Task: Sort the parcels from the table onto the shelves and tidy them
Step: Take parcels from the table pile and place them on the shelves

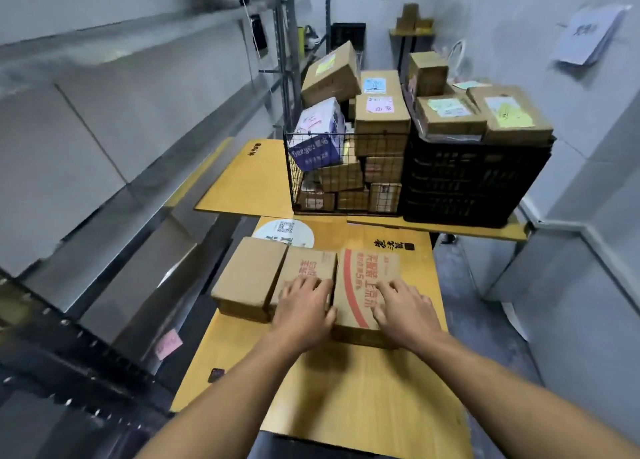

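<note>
At the far end of the desk [363,406], which is covered in yellow cardboard sheets, stand two containers side by side. The wire basket [292,181] on the left is heaped above its rim with brown parcels. A purple-and-white carton [317,139] leans at its left corner, and a tilted box [330,74] sits on top of the heap. Touching it on the right, the black crate [474,181] carries more parcels on top. Two flat boxes [450,113] with coloured notes lie in front and a taller box [427,74] stands behind them.

On the near part of the desk three parcels lie in a row, touching. They are a plain brown parcel [247,278] on the left, a middle parcel [311,262] with red print, and a larger right parcel [367,285] with red print. The left hand [304,306] rests on the middle parcel with its fingers laid loosely on the top and its thumb at the seam beside the right parcel. The right hand [405,313] lies on the right parcel with its fingers spread flat, gripping nothing.

Metal shelves [138,146] run along the left, blurred. A pink note [168,344] is stuck low on them. Papers [588,35] hang on the right wall.
</note>
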The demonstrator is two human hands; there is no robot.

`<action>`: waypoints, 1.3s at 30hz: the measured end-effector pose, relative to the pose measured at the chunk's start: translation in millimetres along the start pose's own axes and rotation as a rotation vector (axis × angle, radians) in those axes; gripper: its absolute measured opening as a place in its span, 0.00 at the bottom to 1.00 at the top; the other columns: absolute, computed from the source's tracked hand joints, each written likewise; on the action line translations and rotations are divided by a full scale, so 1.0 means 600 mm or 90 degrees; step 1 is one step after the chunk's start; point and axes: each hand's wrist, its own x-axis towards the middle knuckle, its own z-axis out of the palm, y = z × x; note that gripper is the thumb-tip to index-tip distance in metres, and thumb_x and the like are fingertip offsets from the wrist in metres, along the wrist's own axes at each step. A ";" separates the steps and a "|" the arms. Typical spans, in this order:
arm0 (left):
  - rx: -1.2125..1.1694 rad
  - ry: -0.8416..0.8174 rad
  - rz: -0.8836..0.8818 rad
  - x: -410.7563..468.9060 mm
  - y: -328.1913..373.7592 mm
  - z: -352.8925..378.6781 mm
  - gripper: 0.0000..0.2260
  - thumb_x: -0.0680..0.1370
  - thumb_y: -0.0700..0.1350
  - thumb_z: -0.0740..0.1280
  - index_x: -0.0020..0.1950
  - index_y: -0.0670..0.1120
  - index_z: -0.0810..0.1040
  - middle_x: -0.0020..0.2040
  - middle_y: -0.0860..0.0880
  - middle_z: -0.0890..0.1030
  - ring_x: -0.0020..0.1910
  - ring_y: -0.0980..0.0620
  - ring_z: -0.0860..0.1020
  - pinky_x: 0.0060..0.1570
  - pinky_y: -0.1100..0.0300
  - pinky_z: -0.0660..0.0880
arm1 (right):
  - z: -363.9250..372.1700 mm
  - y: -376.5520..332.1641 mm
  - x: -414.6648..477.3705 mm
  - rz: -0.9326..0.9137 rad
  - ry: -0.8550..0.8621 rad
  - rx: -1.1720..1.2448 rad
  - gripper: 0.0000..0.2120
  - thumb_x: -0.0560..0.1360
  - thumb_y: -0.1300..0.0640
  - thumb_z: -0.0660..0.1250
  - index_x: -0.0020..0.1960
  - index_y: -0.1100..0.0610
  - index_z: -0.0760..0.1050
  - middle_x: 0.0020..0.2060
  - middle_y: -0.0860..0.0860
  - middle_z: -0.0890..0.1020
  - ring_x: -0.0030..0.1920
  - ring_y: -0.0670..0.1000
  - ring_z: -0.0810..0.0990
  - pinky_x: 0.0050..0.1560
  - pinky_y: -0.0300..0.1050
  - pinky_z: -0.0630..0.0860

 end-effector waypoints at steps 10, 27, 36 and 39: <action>0.032 -0.092 0.007 0.082 0.043 0.072 0.19 0.79 0.56 0.57 0.70 0.54 0.67 0.68 0.51 0.71 0.69 0.48 0.64 0.69 0.50 0.57 | 0.077 0.058 0.048 -0.015 -0.089 0.071 0.26 0.81 0.40 0.58 0.76 0.45 0.60 0.77 0.51 0.58 0.78 0.52 0.53 0.72 0.56 0.66; -0.195 -0.199 -0.062 0.085 0.108 0.144 0.26 0.81 0.54 0.61 0.77 0.57 0.55 0.79 0.49 0.51 0.75 0.46 0.57 0.73 0.50 0.61 | 0.098 0.144 0.000 0.163 -0.009 0.322 0.24 0.81 0.47 0.65 0.75 0.49 0.67 0.75 0.52 0.60 0.75 0.54 0.61 0.74 0.50 0.62; -0.285 -0.108 -0.099 0.073 0.119 0.141 0.26 0.79 0.54 0.64 0.76 0.57 0.60 0.75 0.48 0.61 0.74 0.49 0.58 0.72 0.53 0.59 | 0.088 0.142 0.007 0.220 0.029 0.493 0.22 0.80 0.50 0.67 0.73 0.50 0.69 0.67 0.52 0.72 0.65 0.51 0.73 0.59 0.39 0.68; -0.351 0.007 -0.045 0.072 0.124 0.117 0.24 0.77 0.55 0.66 0.73 0.58 0.65 0.73 0.52 0.63 0.71 0.56 0.61 0.72 0.58 0.61 | 0.066 0.140 0.012 0.238 0.087 0.596 0.19 0.80 0.49 0.67 0.70 0.46 0.71 0.64 0.50 0.74 0.59 0.48 0.75 0.51 0.40 0.72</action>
